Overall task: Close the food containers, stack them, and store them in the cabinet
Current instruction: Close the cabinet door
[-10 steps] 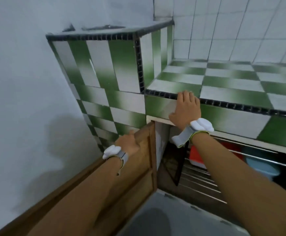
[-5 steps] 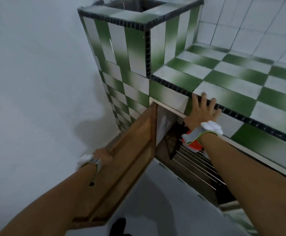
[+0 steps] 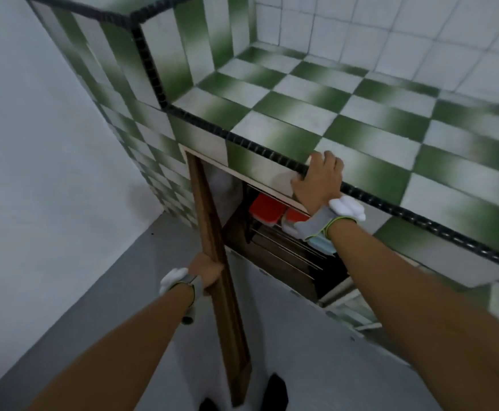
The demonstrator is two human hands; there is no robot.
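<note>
Glossy ceramic tiles face the desk [image 3: 346, 93]; cabinet door [image 3: 227, 307] of brown wood, rack [image 3: 289, 252] metal, containers [image 3: 265, 209] smooth plastic.

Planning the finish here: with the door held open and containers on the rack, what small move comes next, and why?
Probably swing the wooden door shut with the left hand, which grips its edge. The red-lidded containers and a blue container already sit on the wire rack inside, and the right hand holds only the counter edge.

Red containers [image 3: 264, 209] sit on the wire shelf [image 3: 285, 247] inside the cabinet [image 3: 286, 272].
</note>
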